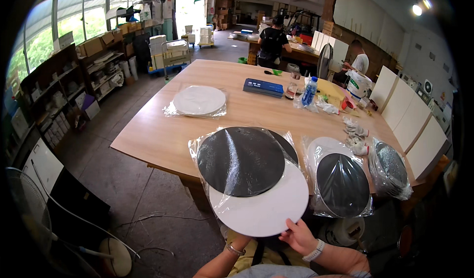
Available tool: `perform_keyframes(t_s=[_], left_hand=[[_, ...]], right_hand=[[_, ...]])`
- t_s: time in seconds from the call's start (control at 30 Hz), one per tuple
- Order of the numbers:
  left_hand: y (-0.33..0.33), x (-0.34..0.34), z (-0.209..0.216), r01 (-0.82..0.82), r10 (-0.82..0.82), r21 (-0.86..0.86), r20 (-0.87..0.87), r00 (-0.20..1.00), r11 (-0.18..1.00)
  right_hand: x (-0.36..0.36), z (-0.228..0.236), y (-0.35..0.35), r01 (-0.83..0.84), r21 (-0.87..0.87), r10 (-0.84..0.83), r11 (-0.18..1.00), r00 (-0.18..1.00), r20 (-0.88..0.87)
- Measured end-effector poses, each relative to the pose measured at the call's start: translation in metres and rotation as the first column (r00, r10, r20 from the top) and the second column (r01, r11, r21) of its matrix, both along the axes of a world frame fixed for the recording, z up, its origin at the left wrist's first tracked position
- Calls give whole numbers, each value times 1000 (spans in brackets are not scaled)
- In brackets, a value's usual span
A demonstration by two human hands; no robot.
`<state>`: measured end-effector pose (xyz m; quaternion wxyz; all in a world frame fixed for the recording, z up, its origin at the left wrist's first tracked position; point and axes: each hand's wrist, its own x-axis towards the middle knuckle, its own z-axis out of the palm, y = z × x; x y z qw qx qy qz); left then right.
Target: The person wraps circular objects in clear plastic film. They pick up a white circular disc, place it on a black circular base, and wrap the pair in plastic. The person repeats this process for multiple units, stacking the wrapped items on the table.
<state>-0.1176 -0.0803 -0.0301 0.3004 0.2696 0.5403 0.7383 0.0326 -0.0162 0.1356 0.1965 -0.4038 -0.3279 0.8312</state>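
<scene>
Right hand (297, 237) pinches the lower rim of the white disc (261, 206) at the table (163, 135) near edge, disc tilting up and away w/ a bagged black disc (240, 160) on top. Left hand (238, 242) sits under the white disc, grip can't be told. Right of them, more bagged black discs (342, 184); a bagged white round (199, 100) lies farther up the table, blue flat box (263, 87) beyond.

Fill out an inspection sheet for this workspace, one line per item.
Surface: wooden table, mostly bare at left.
Job's things: white disc held at near edge; black disc in clear bag overlapping it.
Clutter: bagged white disc, bagged black discs, blue bottle, blue flat box, gloves.
Hands: right hand grips disc edge; left hand under disc, mostly hidden.
Cables: white cord on floor.
Surroundings: shelves, floor fan, two people at back.
</scene>
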Motion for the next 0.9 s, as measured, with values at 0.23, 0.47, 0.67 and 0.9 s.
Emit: perform_keyframes(t_s=[0.23,0.47,0.67,0.9], left_hand=[[-2,6,48,70,-75,71,71,995,995],[-15,3,58,117,-117,55,-5,993,992],[-19,6,52,131,-137,58,115,984,990],[-107,-60,69,319,-350,-169,-638,686,933]], right_hand=[[-82,-15,36,-124,-80,83,989,915,-394],[-80,0,36,-280,-131,241,951,937,-252],[-83,-8,43,-324,-229,214,918,891,-401],[-7,59,107,-668,482,464,567,742,484]])
